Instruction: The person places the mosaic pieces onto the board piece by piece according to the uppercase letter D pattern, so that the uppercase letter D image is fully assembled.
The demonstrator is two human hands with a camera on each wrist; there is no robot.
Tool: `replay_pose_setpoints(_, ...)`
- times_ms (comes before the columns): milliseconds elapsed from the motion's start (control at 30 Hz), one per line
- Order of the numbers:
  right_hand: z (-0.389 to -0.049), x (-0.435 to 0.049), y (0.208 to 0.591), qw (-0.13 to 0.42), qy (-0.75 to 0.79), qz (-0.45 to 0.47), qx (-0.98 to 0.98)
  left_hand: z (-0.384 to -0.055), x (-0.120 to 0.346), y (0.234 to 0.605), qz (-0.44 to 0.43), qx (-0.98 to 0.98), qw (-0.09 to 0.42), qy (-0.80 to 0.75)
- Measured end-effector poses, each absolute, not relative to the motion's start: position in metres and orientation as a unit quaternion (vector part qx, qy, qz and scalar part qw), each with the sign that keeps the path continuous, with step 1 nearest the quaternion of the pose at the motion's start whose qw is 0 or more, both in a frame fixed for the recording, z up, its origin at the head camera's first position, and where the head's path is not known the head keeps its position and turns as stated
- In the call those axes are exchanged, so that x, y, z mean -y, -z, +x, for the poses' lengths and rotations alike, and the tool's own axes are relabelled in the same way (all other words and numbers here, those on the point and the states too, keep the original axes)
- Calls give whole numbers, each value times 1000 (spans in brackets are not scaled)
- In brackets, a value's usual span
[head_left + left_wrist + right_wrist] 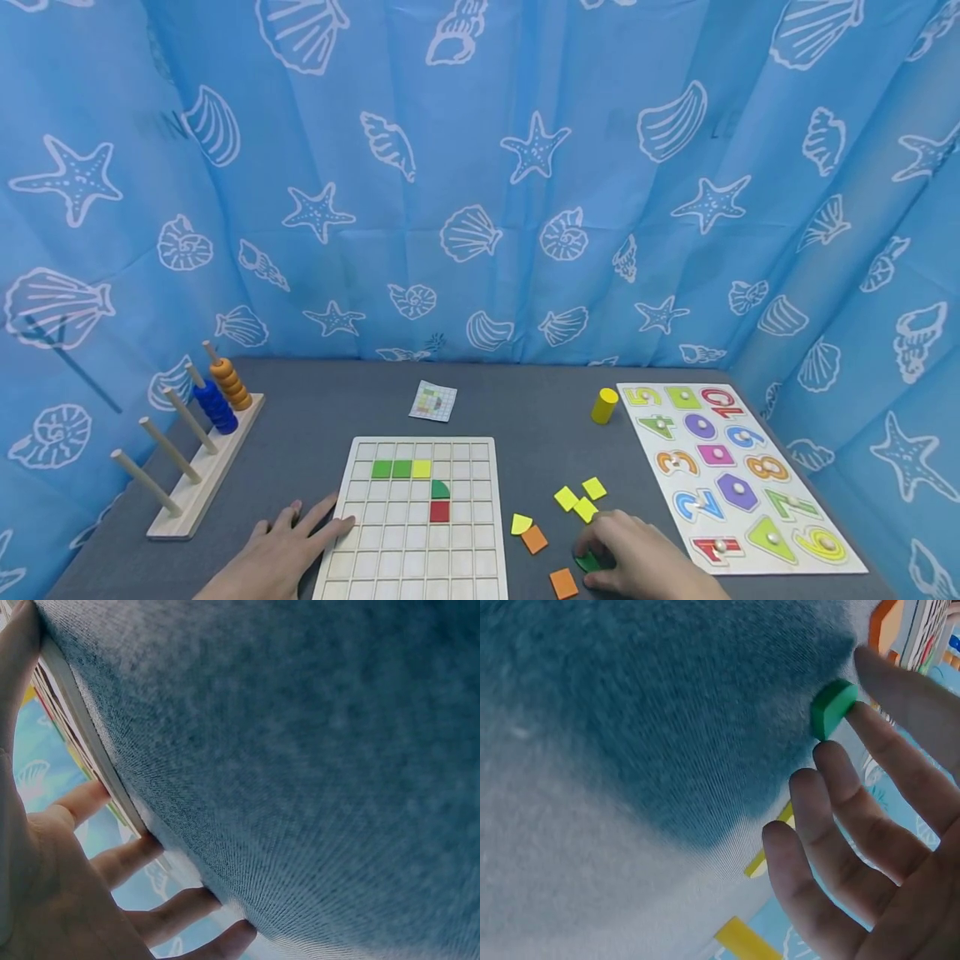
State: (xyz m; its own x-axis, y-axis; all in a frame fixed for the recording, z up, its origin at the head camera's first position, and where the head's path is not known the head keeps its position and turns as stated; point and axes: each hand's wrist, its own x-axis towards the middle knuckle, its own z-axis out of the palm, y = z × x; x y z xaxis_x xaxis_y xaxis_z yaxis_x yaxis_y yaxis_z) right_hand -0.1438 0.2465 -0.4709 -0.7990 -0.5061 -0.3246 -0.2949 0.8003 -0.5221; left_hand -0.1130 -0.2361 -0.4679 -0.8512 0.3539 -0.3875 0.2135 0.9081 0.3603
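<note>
A wooden grid board (415, 567) lies in the middle of the table. It bears two light green squares (392, 469), a yellow square (422, 469), a dark green rounded piece (439, 490) and a red square (439, 512). My left hand (288, 546) rests at the board's left edge, thumb on the rim and other fingers spread on the cloth. To the right of the board, my right hand (630, 550) reaches over a loose green piece with a rounded side (832, 709). In the right wrist view the index fingertip touches that piece, while the thumb stands apart from it.
Orange squares (564, 583) and several yellow pieces (566, 498) lie near my right hand. A pattern card (433, 402) is behind the board. Further right are a yellow cylinder (604, 406) and a number puzzle (660, 500); a peg stand with rings (202, 475) stands left.
</note>
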Motion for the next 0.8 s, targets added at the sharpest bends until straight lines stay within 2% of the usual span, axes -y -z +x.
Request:
replay_pose_setpoints(100,-151,-253,490,225,225,-245,-916,-113,237,469,153,-949,229,-157)
replay_pose_setpoints(200,-151,-249,488,207,216,-272,-914,-113,238,469,152,-949,229,-156)
replay_pose_setpoints(467,-137,-216,441,177,206,-292,-917,-112,238,470,157,-949,221,-159)
replay_pose_setpoints(800,-148,-228,468,171,234,-296,-910,-112,234,468,141,-952,227,-148)
